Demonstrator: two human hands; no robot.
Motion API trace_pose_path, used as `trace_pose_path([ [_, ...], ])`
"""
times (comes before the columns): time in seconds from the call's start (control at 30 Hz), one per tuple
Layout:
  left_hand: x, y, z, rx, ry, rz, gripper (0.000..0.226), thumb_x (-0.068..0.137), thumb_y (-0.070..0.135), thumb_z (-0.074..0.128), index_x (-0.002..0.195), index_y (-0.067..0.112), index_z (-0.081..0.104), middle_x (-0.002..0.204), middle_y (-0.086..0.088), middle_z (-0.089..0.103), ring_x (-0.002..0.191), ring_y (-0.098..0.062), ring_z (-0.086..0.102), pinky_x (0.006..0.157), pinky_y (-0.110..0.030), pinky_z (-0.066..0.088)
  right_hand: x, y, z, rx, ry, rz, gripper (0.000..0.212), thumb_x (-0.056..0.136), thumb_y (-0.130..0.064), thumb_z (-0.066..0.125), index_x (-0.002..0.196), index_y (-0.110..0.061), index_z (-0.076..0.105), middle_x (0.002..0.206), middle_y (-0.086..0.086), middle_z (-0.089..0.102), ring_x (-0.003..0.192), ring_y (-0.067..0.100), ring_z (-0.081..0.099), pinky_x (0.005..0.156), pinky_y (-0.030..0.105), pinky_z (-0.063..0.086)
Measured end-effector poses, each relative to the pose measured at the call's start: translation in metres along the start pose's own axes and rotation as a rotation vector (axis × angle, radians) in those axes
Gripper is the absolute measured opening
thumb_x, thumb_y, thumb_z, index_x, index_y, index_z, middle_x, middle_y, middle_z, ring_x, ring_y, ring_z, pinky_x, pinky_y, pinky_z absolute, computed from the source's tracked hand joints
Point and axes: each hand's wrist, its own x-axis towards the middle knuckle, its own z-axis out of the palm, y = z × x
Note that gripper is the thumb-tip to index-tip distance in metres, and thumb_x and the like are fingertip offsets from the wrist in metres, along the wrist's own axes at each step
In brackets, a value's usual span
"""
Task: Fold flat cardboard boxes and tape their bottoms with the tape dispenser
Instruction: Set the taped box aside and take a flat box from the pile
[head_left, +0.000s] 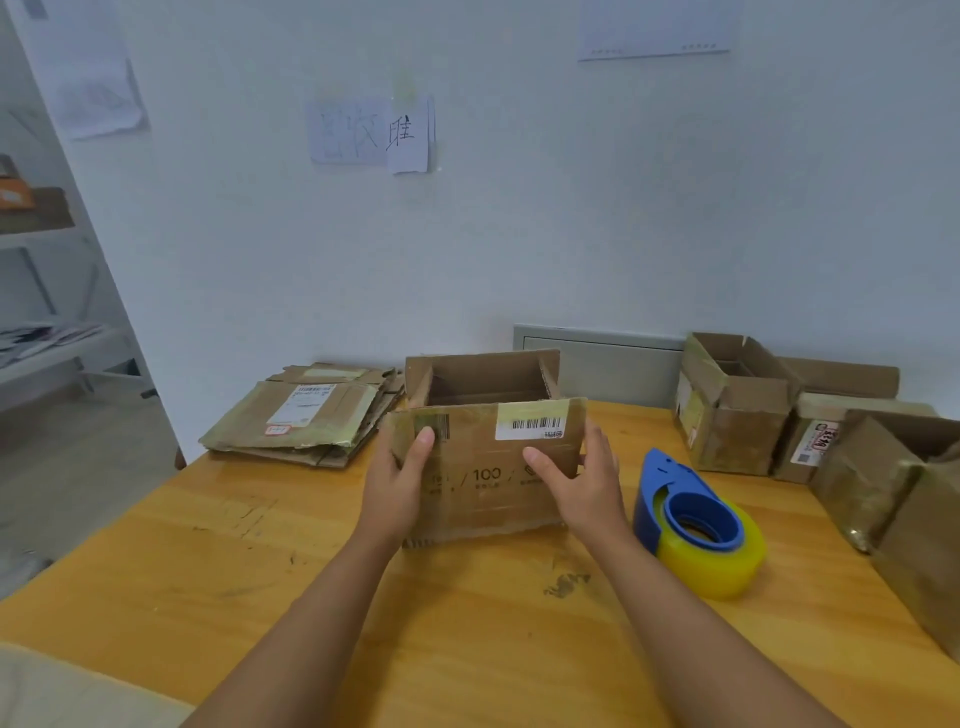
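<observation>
An opened cardboard box (485, 488) stands on the wooden table (467, 623) in front of me, its upper flaps raised and a barcode label on the near flap. My left hand (397, 480) grips its left edge, thumb on the front face. My right hand (584, 480) grips its right edge the same way. A blue tape dispenser (693, 514) with a yellowish tape roll lies on the table just right of the box, untouched. A stack of flat cardboard boxes (306, 415) lies at the table's back left.
Several erected cardboard boxes (737, 410) crowd the table's right side and back right corner. A white wall with taped paper notes (371, 132) rises behind the table. White shelving (47, 291) stands to the far left, beyond the table edge.
</observation>
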Motion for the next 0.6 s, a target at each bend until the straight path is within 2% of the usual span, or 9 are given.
trace_pose_path([
  [0.03,-0.0003,0.0013,-0.0004,0.008,-0.011,0.005,0.028,0.085,0.065,0.052,0.111,0.057,0.056,0.110,0.022,0.066,0.102,0.005,0.062,0.076,-0.012,0.049,0.0003,0.0003,0.0001,-0.004,0.000,-0.002,0.074,0.069,-0.080,0.057,0.132,-0.043,0.042,0.125,-0.020,0.049,0.121,0.012,0.040,0.098,0.040,0.047],
  [0.1,-0.0008,0.0018,-0.0015,0.003,-0.024,0.014,0.026,0.087,0.063,0.052,0.110,0.055,0.059,0.110,0.020,0.068,0.102,0.001,0.063,0.076,-0.014,0.049,0.0013,0.0010,-0.0009,0.004,0.000,-0.003,0.067,0.070,-0.079,0.057,0.126,-0.045,0.044,0.120,-0.024,0.050,0.118,0.012,0.042,0.095,0.038,0.047],
  [0.27,-0.0012,0.0026,-0.0018,-0.008,-0.007,-0.011,0.045,0.086,0.065,0.053,0.121,0.039,0.060,0.113,0.017,0.068,0.105,-0.001,0.063,0.082,-0.022,0.049,0.0035,0.0008,-0.0008,0.029,-0.004,-0.003,0.061,0.079,-0.074,0.055,0.127,-0.036,0.054,0.120,-0.018,0.051,0.119,0.015,0.044,0.094,0.036,0.044],
  [0.37,-0.0005,0.0027,-0.0009,0.018,0.057,-0.032,0.051,0.084,0.070,0.052,0.122,0.038,0.061,0.109,0.024,0.067,0.101,0.007,0.061,0.079,-0.021,0.047,0.0048,0.0004,-0.0009,0.035,-0.005,0.024,0.058,0.088,-0.068,0.047,0.134,-0.032,0.052,0.127,-0.013,0.050,0.123,0.017,0.045,0.100,0.046,0.047],
  [0.47,0.0006,0.0003,0.0014,0.057,0.103,-0.051,0.037,0.089,0.066,0.052,0.115,0.042,0.061,0.102,0.030,0.065,0.094,0.013,0.060,0.072,-0.017,0.047,0.0054,-0.0005,0.0001,0.042,0.017,0.049,0.046,0.093,-0.062,0.046,0.130,-0.035,0.050,0.128,-0.011,0.051,0.121,0.018,0.049,0.098,0.049,0.050],
  [0.53,0.0026,0.0003,0.0028,0.064,0.122,-0.076,0.031,0.089,0.066,0.054,0.111,0.045,0.055,0.098,0.031,0.063,0.088,0.022,0.056,0.060,-0.006,0.045,0.0056,-0.0019,0.0006,0.069,0.043,0.047,0.037,0.095,-0.056,0.052,0.128,-0.043,0.043,0.126,-0.013,0.051,0.117,0.018,0.053,0.086,0.038,0.055],
  [0.6,0.0052,-0.0005,0.0033,0.067,0.140,-0.104,0.045,0.086,0.068,0.055,0.121,0.041,0.045,0.106,0.028,0.056,0.090,0.017,0.057,0.057,-0.008,0.045,0.0053,-0.0022,0.0001,0.088,0.053,0.038,0.047,0.094,-0.053,0.055,0.136,-0.046,0.035,0.126,-0.017,0.047,0.114,0.016,0.055,0.075,0.025,0.055],
])
